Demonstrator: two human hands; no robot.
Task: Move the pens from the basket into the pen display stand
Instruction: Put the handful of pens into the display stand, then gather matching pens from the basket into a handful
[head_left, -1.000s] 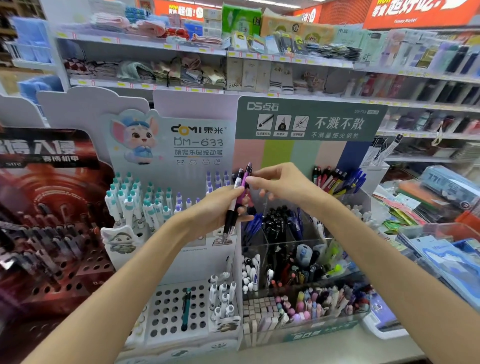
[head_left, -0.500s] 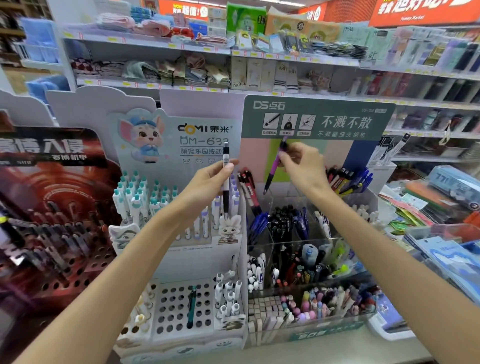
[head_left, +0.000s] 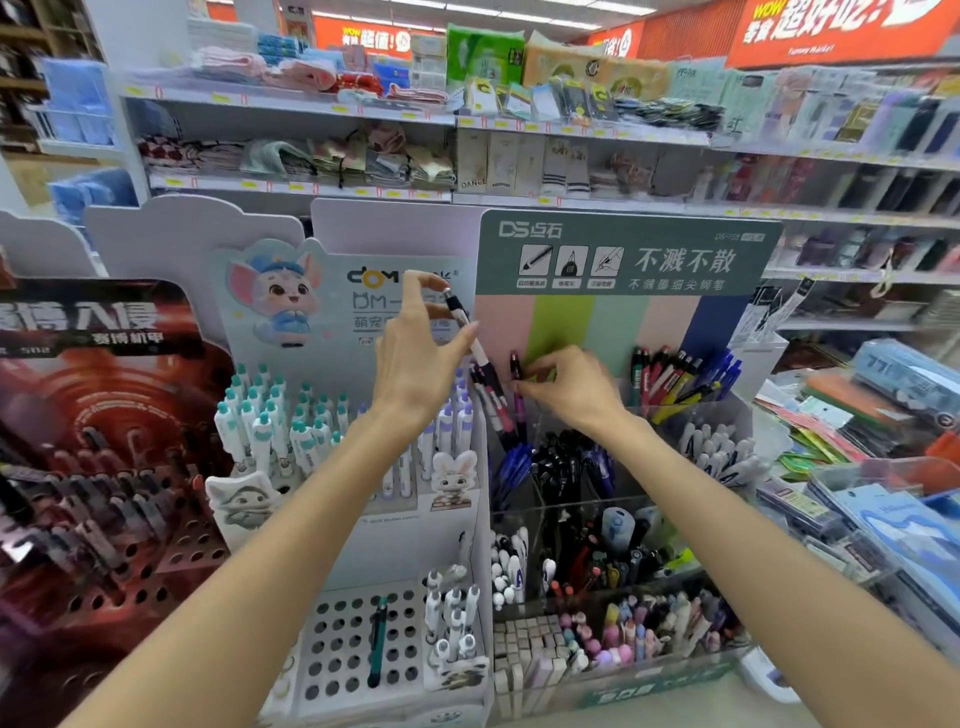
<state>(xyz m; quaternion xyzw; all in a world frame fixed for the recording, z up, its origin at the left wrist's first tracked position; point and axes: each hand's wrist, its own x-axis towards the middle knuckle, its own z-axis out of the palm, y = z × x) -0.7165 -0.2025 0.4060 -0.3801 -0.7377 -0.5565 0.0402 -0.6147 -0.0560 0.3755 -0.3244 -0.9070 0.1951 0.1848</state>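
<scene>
The right hand (head_left: 566, 387) pinches a purple pen (head_left: 517, 387) nearly upright, tip down over the stand's far-left compartment (head_left: 524, 436). Just left, the left hand (head_left: 415, 364) holds a white pen (head_left: 475, 348), slanting down-right toward the same compartment.

A shop interior fills the view. White shelves (head_left: 291, 106) run across the back wall in tiers, stocked with folded cloths, socks and packaged goods, with yellow price tags along their edges. Above them hang orange banners (head_left: 841, 26) with white lettering, lit from overhead by strip lights (head_left: 467, 10). Wooden shelving (head_left: 31, 36) stands at far left. A pale counter (head_left: 691, 706) lies at the bottom.
</scene>
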